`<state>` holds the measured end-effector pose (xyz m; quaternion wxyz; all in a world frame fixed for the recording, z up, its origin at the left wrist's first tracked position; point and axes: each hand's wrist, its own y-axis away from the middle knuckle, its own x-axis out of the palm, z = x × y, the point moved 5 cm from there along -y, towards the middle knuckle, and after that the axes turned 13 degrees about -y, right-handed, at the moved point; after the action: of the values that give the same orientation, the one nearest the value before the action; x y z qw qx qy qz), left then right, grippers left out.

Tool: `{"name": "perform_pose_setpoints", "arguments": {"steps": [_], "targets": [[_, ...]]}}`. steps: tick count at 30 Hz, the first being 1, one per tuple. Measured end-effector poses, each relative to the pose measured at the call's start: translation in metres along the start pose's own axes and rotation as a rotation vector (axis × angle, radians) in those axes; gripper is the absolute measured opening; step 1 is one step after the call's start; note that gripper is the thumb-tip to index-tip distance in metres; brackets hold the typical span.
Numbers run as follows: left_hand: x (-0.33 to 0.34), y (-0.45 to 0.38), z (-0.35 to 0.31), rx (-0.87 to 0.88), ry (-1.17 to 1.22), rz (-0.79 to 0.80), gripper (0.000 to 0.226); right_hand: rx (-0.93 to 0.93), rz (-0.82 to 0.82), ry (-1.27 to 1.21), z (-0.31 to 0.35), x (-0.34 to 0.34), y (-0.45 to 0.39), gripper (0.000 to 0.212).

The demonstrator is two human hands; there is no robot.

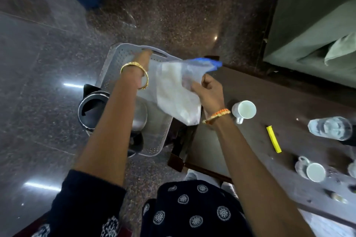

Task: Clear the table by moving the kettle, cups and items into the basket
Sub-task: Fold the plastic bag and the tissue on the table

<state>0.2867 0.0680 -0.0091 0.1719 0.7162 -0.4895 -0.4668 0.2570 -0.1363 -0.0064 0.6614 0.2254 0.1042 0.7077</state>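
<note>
At the near right of the dark surface (pixel 260 90) a white cup (pixel 316 171) lies on its side, mouth toward the viewer, touching a clear glass piece whose kind cannot be told. Beyond it a yellow sachet (pixel 274 139) lies flat, its long axis running from near right to far left, and a clear glass tumbler (pixel 330 128) stands by the right edge. A second white cup (pixel 243 110) stands upright near the left edge, handle toward the viewer, and looks empty. Just left of that cup the right hand (pixel 208 93) is closed on a clear zip bag (pixel 178 90) with a blue seal strip; this grip pinches the bag's right side near the top. The bag hangs tilted over the gap between the surface's left edge and the grey perforated basket (pixel 115 59), its sealed end pointing far right and its bottom corner near, with pale, blurred contents inside. The basket stands on the polished floor (pixel 38 63) just beside the surface. In its near left corner lies a steel kettle (pixel 96 109) with its black lid open, mouth toward the left. The left hand (pixel 144 56) reaches across the basket to its far rim by the handle slot; the bag and motion blur hide the fingers, so whether that grip is closed cannot be told.
</note>
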Motion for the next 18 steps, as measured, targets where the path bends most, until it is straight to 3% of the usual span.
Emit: {"name": "perform_pose_setpoints", "arguments": {"steps": [2, 3, 7, 10, 12, 14, 16, 18], "targets": [[0.025, 0.037, 0.005, 0.014, 0.000, 0.113, 0.043, 0.013, 0.004, -0.070, 0.004, -0.031, 0.031, 0.003], [0.042, 0.057, 0.007, 0.041, -0.037, 0.180, 0.041, 0.035, -0.012, -0.075, 0.003, -0.048, 0.045, 0.013], [0.104, 0.121, 0.019, 0.433, -0.429, 0.353, 0.031, 0.121, -0.084, 0.115, -0.016, -0.120, 0.086, 0.039], [0.163, 0.169, 0.046, 0.407, -0.508, 0.653, 0.032, 0.191, -0.118, 0.210, -0.032, -0.174, 0.110, 0.057], [0.198, 0.198, 0.063, 0.323, -0.514, 0.834, 0.019, 0.212, -0.093, 0.303, -0.040, -0.207, 0.121, 0.045], [0.226, 0.218, 0.071, 0.279, -0.520, 0.918, 0.009, 0.234, -0.095, 0.376, -0.046, -0.238, 0.127, 0.022], [0.247, 0.231, 0.073, 0.278, -0.518, 0.916, 0.007, 0.242, -0.119, 0.407, -0.051, -0.269, 0.131, 0.011], [0.266, 0.242, 0.070, 0.303, -0.484, 0.821, 0.011, 0.259, -0.157, 0.436, -0.049, -0.298, 0.140, 0.015]]}}
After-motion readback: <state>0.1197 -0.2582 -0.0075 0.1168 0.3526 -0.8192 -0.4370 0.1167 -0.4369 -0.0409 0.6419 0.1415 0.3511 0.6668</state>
